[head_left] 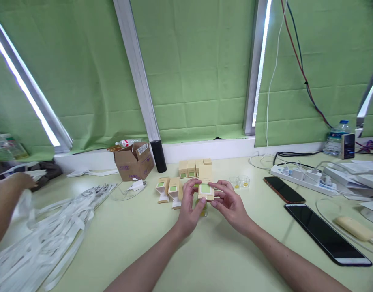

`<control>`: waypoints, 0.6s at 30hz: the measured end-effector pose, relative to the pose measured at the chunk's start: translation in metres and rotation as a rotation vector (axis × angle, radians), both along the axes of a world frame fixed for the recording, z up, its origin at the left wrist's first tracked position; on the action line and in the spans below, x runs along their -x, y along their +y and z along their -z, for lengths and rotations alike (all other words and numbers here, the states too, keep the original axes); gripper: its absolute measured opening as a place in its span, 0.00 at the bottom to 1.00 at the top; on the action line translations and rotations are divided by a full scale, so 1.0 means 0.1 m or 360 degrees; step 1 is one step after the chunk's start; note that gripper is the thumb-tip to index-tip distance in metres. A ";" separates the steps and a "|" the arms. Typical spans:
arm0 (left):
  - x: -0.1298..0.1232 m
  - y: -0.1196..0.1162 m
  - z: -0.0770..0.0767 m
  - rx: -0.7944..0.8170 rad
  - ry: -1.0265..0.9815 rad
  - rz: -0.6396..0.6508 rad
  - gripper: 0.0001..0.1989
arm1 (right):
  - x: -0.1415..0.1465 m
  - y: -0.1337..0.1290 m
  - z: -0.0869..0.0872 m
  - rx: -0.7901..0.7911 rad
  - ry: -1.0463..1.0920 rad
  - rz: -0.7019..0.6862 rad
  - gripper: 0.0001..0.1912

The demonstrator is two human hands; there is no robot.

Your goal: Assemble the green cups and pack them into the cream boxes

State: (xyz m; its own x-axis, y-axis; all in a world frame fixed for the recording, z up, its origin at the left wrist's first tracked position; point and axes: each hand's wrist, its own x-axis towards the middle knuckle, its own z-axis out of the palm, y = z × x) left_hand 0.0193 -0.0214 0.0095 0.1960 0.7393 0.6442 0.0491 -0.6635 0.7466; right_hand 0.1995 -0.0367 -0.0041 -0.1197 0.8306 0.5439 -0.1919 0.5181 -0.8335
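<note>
A small cardboard box (206, 190) is held above the tabletop (186, 259), pinched at its left side by the partly curled fingers of the left hand (191, 207) and at its right by those of the right hand (232, 205). Two opened boxes (174, 188) are seen just left of the left hand; clear plastic pieces (244, 181) are placed beyond the right hand, near a phone (284, 190).

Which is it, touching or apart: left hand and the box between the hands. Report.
Touching: the head view shows the left hand with fingers against the box.
</note>
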 end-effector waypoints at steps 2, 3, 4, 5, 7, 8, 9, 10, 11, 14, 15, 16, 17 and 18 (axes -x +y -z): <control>0.01 0.00 0.00 0.0029 -0.0019 0.0054 0.22 | 0.00 0.00 -0.01 -0.0004 -0.0005 0.0013 0.23; 0.01 0.00 0.00 0.0034 -0.0028 0.0075 0.22 | 0.00 0.00 -0.01 -0.0005 -0.0003 0.0018 0.23; 0.02 0.00 0.00 0.0027 -0.0033 0.0083 0.23 | 0.00 0.00 -0.01 -0.0004 -0.0001 0.0020 0.23; 0.02 0.00 0.00 0.0015 -0.0032 0.0089 0.23 | 0.00 0.00 -0.01 -0.0002 0.0001 0.0022 0.23; 0.03 0.01 0.01 -0.0007 -0.0026 0.0092 0.24 | 0.00 0.00 -0.01 0.0001 0.0004 0.0024 0.23; 0.03 0.01 0.01 -0.0012 -0.0022 0.0088 0.24 | 0.00 0.00 -0.01 0.0000 0.0007 0.0024 0.23; 0.03 0.02 0.02 -0.0014 -0.0018 0.0080 0.24 | 0.01 0.00 0.00 -0.0003 0.0009 0.0021 0.23; 0.03 0.02 0.02 -0.0016 -0.0016 0.0069 0.23 | 0.01 0.01 0.00 -0.0008 0.0012 0.0017 0.22; 0.02 0.02 0.02 -0.0019 -0.0015 0.0057 0.23 | 0.01 0.01 0.00 -0.0015 0.0017 0.0014 0.21; 0.01 0.02 0.02 -0.0037 -0.0020 0.0025 0.22 | 0.01 0.01 -0.01 -0.0032 0.0031 0.0020 0.20; 0.00 0.03 0.02 -0.0041 -0.0023 0.0020 0.21 | 0.01 0.01 -0.01 -0.0034 0.0032 0.0023 0.20; -0.01 0.03 0.02 -0.0046 -0.0029 0.0017 0.20 | 0.01 0.01 -0.01 -0.0032 0.0032 0.0024 0.19; -0.01 0.03 0.03 -0.0053 -0.0035 0.0015 0.20 | 0.01 0.01 -0.01 -0.0027 0.0030 0.0023 0.19; -0.02 0.03 0.03 -0.0062 -0.0044 0.0013 0.19 | 0.01 0.00 -0.01 -0.0022 0.0028 0.0023 0.19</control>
State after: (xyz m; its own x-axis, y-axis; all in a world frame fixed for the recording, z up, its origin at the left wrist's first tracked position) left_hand 0.0211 -0.0181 0.0065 0.1836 0.7119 0.6778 0.0237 -0.6926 0.7210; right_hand 0.1985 -0.0362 -0.0030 -0.0979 0.8247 0.5570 -0.1988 0.5322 -0.8230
